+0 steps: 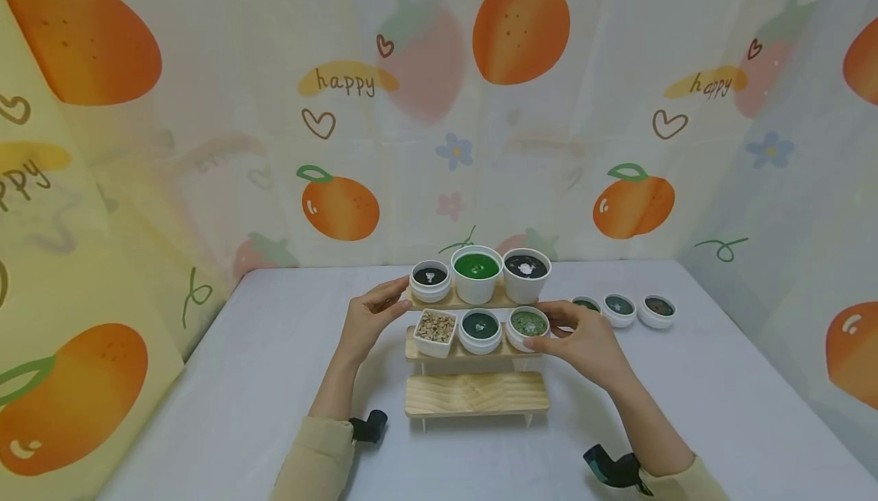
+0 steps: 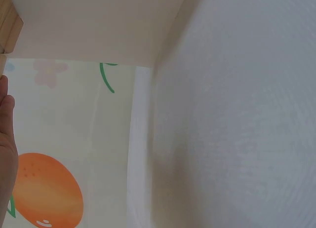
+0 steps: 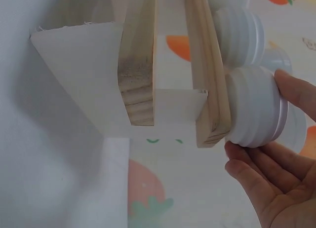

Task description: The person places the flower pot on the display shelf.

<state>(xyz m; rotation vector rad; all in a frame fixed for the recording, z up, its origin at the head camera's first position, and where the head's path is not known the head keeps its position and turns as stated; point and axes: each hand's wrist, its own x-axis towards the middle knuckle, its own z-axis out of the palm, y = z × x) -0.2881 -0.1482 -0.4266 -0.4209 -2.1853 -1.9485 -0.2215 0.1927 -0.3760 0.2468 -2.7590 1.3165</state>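
Note:
My left hand (image 1: 373, 316) is at the left end of the top shelf (image 1: 439, 303) of a stepped wooden stand, its fingertips touching or almost touching the wood. Beside them sits a small white jar (image 1: 430, 281) with dark contents. With thumb and fingers my right hand (image 1: 583, 335) holds a white jar of green contents (image 1: 529, 322) at the right end of the middle shelf (image 1: 439, 354); in the right wrist view this jar (image 3: 256, 107) is against the shelf's wood. On that shelf also stand a square cup of pale flakes (image 1: 435, 332) and a dark-green jar (image 1: 480, 331).
Two larger white cups, one green (image 1: 476, 276) and one black inside (image 1: 526, 275), stand on the top shelf. The lowest shelf (image 1: 476, 394) bears nothing. Several small jars (image 1: 620, 310) sit on the white table (image 1: 274, 379) at the right. A fruit-print cloth (image 1: 425, 181) hangs behind.

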